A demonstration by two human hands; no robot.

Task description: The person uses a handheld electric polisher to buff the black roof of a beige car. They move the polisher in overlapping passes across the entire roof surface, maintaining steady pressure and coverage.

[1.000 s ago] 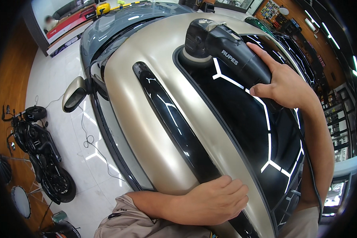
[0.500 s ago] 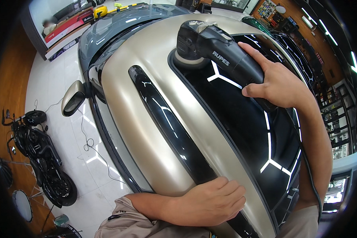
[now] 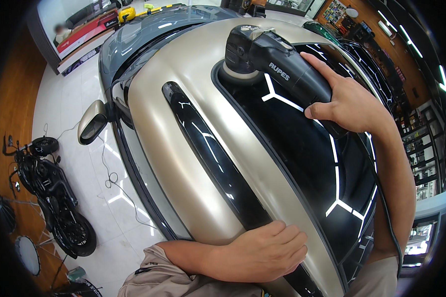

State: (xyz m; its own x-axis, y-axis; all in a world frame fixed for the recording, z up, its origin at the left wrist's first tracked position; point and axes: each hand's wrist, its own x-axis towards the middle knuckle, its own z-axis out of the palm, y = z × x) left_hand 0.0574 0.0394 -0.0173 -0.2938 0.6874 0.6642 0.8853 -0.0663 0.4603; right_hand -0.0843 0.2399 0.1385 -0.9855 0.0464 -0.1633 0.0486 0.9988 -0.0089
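My right hand (image 3: 349, 101) is wrapped round the body of a black handheld power polisher (image 3: 292, 62), thumb on its near side. The polisher's pale round pad (image 3: 240, 74) rests at the far end of the glossy black panel (image 3: 292, 143), close to its dark edge trim. A black power cord (image 3: 381, 198) runs from the tool's rear along my right forearm. My left hand (image 3: 267, 250) is curled into a loose fist on the satin beige car roof (image 3: 176, 183), across the near part of a narrow black strip (image 3: 218, 163). Nothing shows in the fist.
A side mirror (image 3: 92, 123) juts from the car's left. Beyond stands a grey car (image 3: 148, 32). A black motorcycle (image 3: 54, 198) and a thin cable (image 3: 111, 180) are on the white tiled floor. A person (image 3: 62, 33) is at the far left. Shelves (image 3: 421, 148) line the right.
The polisher and my right hand have shifted slightly to the right, with the pad still against the black panel's far end. My left hand has stayed in place.
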